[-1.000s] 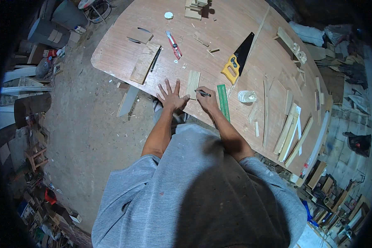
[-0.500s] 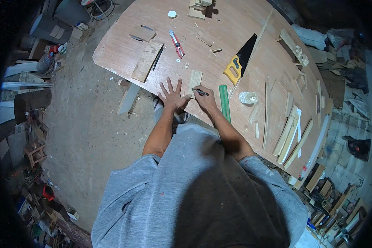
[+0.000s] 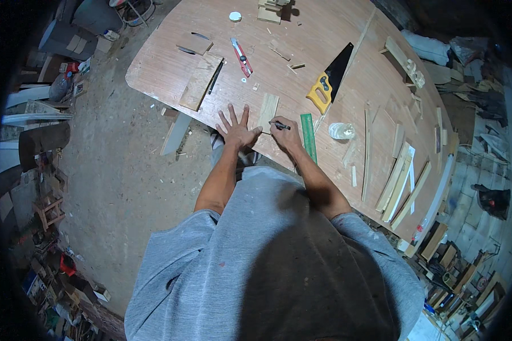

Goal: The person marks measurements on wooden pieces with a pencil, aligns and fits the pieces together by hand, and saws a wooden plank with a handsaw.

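My left hand (image 3: 237, 133) lies flat near the table edge, fingers spread, its thumb against the lower end of a small pale wood strip (image 3: 269, 106). Closed around a dark marker pen (image 3: 280, 125), my right hand (image 3: 287, 136) rests just right of that strip. The pen points left toward the strip; whether its tip touches the wood is too small to tell. A green ruler (image 3: 308, 133) lies right beside my right hand.
On the wooden table (image 3: 170, 62) lie a yellow-handled saw (image 3: 323, 91), a red utility knife (image 3: 242, 58), a flat board (image 3: 196, 91) and a black pen (image 3: 215, 77). A clear container (image 3: 341, 131) stands right of the ruler. Several wood strips (image 3: 398, 182) lie at the right.
My right hand and the pen have shifted slightly to the right along the strip's side. My left hand stays spread in the same place beside the wood.
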Action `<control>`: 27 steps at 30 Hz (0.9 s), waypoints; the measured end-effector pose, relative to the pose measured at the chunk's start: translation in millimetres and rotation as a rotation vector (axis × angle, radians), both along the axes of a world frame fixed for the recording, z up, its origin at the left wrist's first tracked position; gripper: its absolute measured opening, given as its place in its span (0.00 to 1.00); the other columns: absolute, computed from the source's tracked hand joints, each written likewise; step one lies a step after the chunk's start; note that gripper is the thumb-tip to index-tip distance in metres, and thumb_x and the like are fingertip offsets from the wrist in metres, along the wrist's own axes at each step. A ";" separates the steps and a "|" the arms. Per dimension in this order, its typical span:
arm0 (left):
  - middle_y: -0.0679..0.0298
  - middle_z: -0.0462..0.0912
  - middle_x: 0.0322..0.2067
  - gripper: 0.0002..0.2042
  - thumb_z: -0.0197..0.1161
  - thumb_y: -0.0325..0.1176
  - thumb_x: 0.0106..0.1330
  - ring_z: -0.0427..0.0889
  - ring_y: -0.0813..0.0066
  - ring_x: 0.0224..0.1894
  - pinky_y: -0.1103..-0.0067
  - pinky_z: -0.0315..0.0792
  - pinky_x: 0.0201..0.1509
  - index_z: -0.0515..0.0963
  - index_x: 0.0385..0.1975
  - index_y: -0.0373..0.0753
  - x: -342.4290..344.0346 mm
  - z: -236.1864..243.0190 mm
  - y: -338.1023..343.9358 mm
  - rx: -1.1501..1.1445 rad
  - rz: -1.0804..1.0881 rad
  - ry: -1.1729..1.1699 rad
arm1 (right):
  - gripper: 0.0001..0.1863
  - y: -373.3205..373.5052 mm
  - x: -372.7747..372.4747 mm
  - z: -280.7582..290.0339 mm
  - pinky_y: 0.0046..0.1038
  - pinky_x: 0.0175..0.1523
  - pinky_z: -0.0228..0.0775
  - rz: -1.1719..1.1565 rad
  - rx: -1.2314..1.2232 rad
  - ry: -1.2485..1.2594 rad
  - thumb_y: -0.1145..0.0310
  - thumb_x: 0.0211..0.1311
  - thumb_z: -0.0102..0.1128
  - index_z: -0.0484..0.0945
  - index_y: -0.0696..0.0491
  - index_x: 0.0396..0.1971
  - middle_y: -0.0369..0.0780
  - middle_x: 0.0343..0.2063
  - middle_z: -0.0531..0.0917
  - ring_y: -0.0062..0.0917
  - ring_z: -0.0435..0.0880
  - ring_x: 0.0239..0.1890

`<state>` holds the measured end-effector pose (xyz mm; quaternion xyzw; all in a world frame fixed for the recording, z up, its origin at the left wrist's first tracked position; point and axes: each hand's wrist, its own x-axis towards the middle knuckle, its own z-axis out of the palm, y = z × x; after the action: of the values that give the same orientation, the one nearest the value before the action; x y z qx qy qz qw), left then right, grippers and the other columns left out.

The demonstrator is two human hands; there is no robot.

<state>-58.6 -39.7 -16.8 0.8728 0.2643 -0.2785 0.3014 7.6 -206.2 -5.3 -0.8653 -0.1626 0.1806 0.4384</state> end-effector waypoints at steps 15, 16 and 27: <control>0.57 0.17 0.72 0.49 0.56 0.69 0.52 0.11 0.43 0.70 0.38 0.22 0.66 0.36 0.71 0.70 -0.6 -3.8 -0.2 0.008 0.007 -0.022 | 0.10 6.6 -1.3 -4.6 0.32 0.43 0.76 0.078 0.088 -0.096 0.72 0.53 0.58 0.82 0.59 0.35 0.48 0.32 0.84 0.36 0.85 0.35; 0.57 0.17 0.72 0.49 0.56 0.69 0.52 0.11 0.42 0.70 0.38 0.22 0.66 0.36 0.71 0.70 0.0 -3.7 0.0 0.008 0.003 -0.018 | 0.11 6.0 -1.1 -6.4 0.31 0.42 0.76 0.089 0.106 -0.111 0.72 0.53 0.58 0.82 0.59 0.35 0.48 0.31 0.84 0.34 0.85 0.33; 0.57 0.17 0.72 0.48 0.56 0.69 0.53 0.12 0.42 0.70 0.39 0.22 0.66 0.36 0.72 0.69 -2.1 -1.2 -1.7 0.016 0.005 -0.022 | 0.11 -3.6 -0.7 -1.1 0.33 0.45 0.76 0.076 0.071 -0.092 0.73 0.53 0.58 0.82 0.58 0.36 0.49 0.34 0.84 0.39 0.85 0.37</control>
<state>-60.8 -41.4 -18.0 0.8775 0.2652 -0.2662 0.2981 6.9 -209.9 -6.5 -0.8498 -0.2217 0.1513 0.4536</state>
